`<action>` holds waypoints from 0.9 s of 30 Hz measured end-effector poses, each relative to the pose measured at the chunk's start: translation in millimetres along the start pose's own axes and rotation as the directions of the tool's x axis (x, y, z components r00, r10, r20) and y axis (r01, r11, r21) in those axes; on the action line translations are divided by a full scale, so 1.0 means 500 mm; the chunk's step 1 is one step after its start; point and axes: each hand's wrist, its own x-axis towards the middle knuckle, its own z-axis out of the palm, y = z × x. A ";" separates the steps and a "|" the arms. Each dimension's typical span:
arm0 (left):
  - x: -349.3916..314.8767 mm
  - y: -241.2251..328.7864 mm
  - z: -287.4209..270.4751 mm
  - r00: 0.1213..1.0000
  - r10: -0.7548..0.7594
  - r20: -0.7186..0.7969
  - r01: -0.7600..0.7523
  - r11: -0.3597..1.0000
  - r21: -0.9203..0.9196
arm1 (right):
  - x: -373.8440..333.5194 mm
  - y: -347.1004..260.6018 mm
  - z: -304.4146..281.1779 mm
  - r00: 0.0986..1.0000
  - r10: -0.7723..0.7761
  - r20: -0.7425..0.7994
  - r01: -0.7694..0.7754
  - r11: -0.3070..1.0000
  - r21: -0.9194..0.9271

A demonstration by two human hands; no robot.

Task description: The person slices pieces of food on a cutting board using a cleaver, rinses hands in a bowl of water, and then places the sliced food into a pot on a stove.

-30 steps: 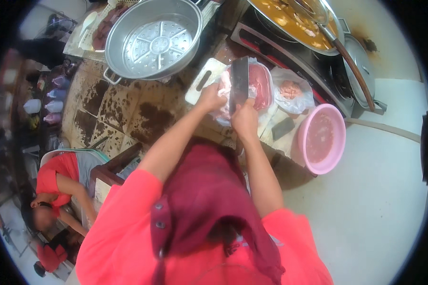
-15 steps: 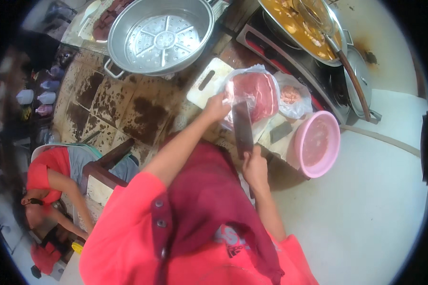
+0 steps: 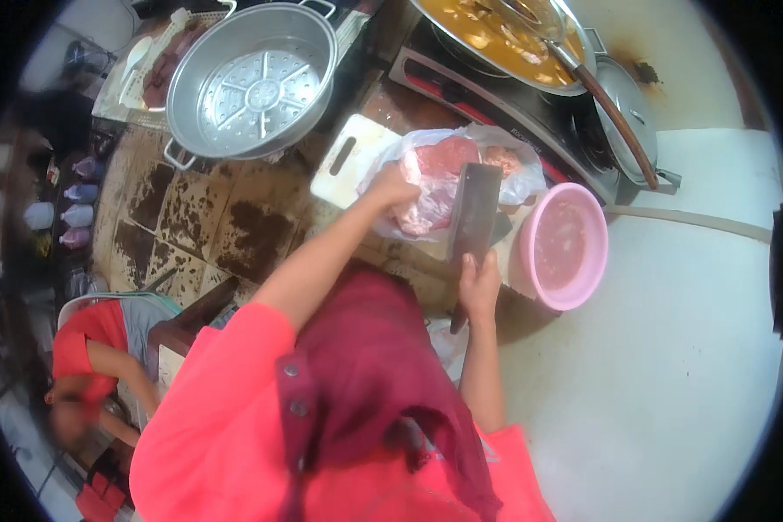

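Observation:
My left hand (image 3: 391, 186) is closed on the near-left edge of a slab of raw meat (image 3: 448, 158) with a pale fatty rim. The slab lies in a white plastic bag (image 3: 525, 174) over a white cutting board (image 3: 332, 178). My right hand (image 3: 479, 284) grips the handle of a cleaver (image 3: 475, 204). Its broad dark blade points away from me over the right side of the meat and hides part of it. A small heap of pale pink meat bits (image 3: 501, 159) sits on plastic just beyond the blade. The cleaver partly covers a grey block (image 3: 501, 228).
To the right stands a pink tub (image 3: 558, 248) of cloudy pinkish liquid. Behind, a stove (image 3: 461, 97) carries a pan of orange-brown stew (image 3: 474, 33) with a wooden-handled strainer (image 3: 613, 109). A large steamer pot (image 3: 322, 96) stands far left. Another person (image 3: 104, 348) works at lower left.
My left hand has drawn the meat's near edge up and bunched it. The cleaver has shifted right of the meat, its blade now tilted rightward. The whole view has shifted a little.

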 end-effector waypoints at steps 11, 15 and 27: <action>-0.018 0.097 0.031 0.953 0.037 -0.302 0.029 0.977 0.211 | 0.008 0.032 0.009 0.994 0.110 0.028 -0.111 0.992 0.052; 0.023 0.042 0.025 0.932 0.049 -0.358 0.059 0.957 0.284 | 0.021 0.029 0.006 0.988 0.141 0.053 -0.142 0.990 0.013; -0.025 -0.014 0.022 0.982 -0.177 -0.064 0.139 0.911 -0.389 | 0.026 0.047 0.005 0.994 0.103 0.045 -0.107 0.989 0.103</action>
